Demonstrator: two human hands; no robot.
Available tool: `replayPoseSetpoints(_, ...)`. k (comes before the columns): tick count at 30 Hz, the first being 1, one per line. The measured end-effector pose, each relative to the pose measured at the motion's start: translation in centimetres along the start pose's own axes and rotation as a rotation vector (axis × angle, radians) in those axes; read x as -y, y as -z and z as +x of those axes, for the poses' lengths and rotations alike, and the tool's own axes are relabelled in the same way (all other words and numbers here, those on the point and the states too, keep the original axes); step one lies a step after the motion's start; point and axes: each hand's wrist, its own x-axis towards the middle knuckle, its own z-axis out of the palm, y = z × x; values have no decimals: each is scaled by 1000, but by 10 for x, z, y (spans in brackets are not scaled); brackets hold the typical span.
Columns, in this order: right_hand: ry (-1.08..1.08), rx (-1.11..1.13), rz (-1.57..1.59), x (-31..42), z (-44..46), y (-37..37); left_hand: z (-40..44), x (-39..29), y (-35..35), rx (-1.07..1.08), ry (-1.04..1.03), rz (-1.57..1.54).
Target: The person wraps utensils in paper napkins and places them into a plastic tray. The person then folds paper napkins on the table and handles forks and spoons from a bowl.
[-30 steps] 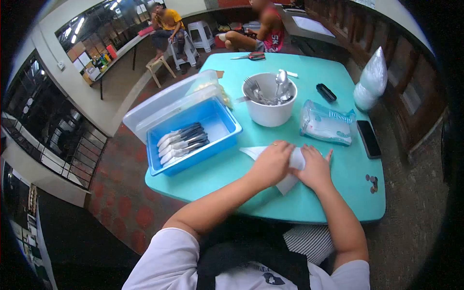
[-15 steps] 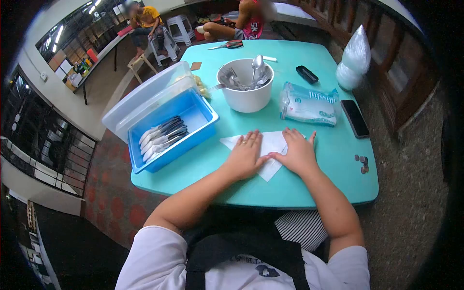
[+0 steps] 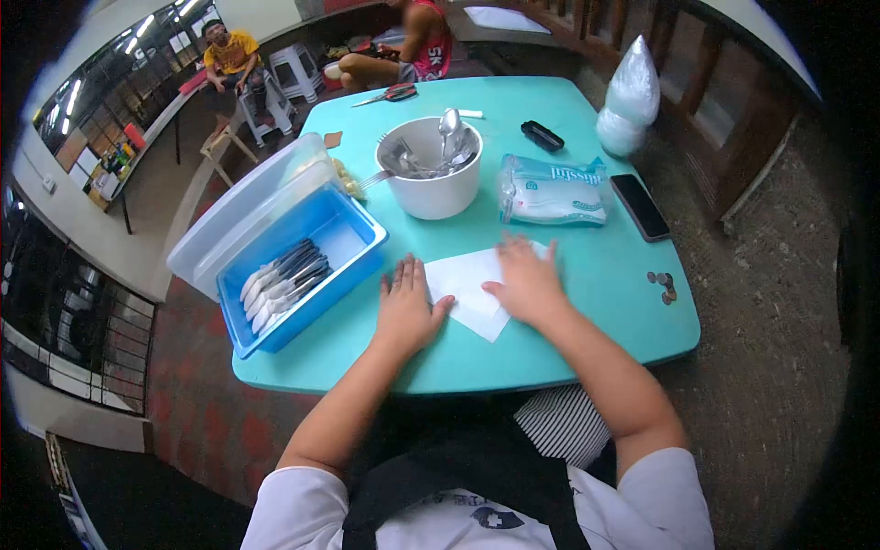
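A folded white napkin (image 3: 469,286) lies on the turquoise table (image 3: 495,362), one corner pointing toward me. My left hand (image 3: 404,310) lies flat at its left edge, fingers apart. Over its right part rests my right hand (image 3: 529,280), open, slightly blurred. Beyond them stands a white pot (image 3: 434,194) with spoons and forks (image 3: 448,137) in it. To the left, a blue bin (image 3: 302,307) contains several utensils wrapped in white (image 3: 275,293) with dark handles. A pack of tissues (image 3: 555,194) lies behind my right hand.
A clear lid (image 3: 240,215) leans at the bin's back. Also on the table are a phone (image 3: 641,207), coins (image 3: 666,286), a black case (image 3: 543,137), scissors (image 3: 394,93) and a plastic-wrapped roll (image 3: 631,105). Two people (image 3: 234,57) sit beyond the table.
My hands have gone from close together over the napkin to spread apart, the left one at its left edge. More of the napkin shows. The view has shifted, moving the table leftward in the frame.
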Motion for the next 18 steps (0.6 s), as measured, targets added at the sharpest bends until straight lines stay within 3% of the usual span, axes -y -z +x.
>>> replayPoseSetpoints(3,185,-166,75,44,2,-28,3,2,-3,7,-7,23)
replayPoseSetpoints(6,174,-17,225,76,-2,-18,2,9,-8,8,-18,51)
replayPoseSetpoints(12,-188,-13,188,2,-3,-19,-1,2,-3,-20,-2,28)
replayPoseSetpoints(18,-228,-17,161,-41,-11,-19,4,-3,10,71,17,111)
